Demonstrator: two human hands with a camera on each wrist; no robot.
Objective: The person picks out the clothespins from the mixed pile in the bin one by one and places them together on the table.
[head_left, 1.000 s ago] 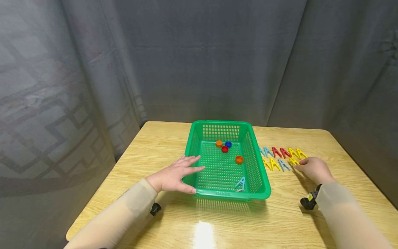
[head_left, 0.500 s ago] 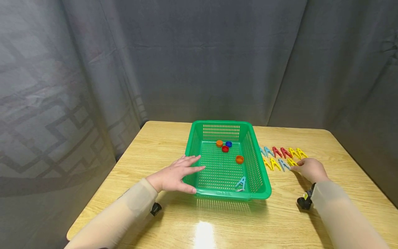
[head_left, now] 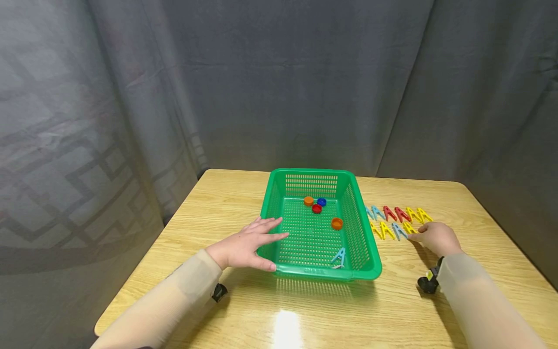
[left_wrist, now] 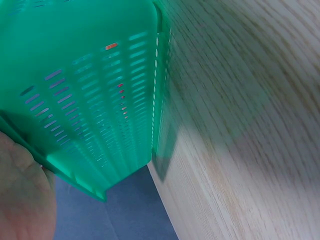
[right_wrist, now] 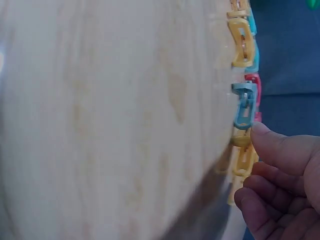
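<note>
In the head view, my right hand (head_left: 439,238) is at the right end of the near row of clothespins. Its thumb and fingers pinch a yellow clothespin (head_left: 409,228), which lies on the table beside a blue clothespin (head_left: 398,231). The right wrist view shows the thumb at one side of this yellow clothespin (right_wrist: 244,161) and curled fingers at the other. My left hand (head_left: 247,246) lies with spread, straight fingers over the near left corner of a green basket (head_left: 314,272), thumb at its rim. Inside are a light blue clothespin (head_left: 340,256) and several bottle caps, among them a red cap (head_left: 317,209).
Behind the near row runs a far row of blue, red and yellow clothespins, including a red clothespin (head_left: 402,214). More yellow clothespins (head_left: 386,230) lie close to the basket's right wall. The wooden table (head_left: 226,194) ends at grey curtains (head_left: 287,97).
My right hand has moved slightly left with the yellow clothespin, bringing it beside the blue one in the near row. In the last half second it has hardly moved. The left hand stays put.
</note>
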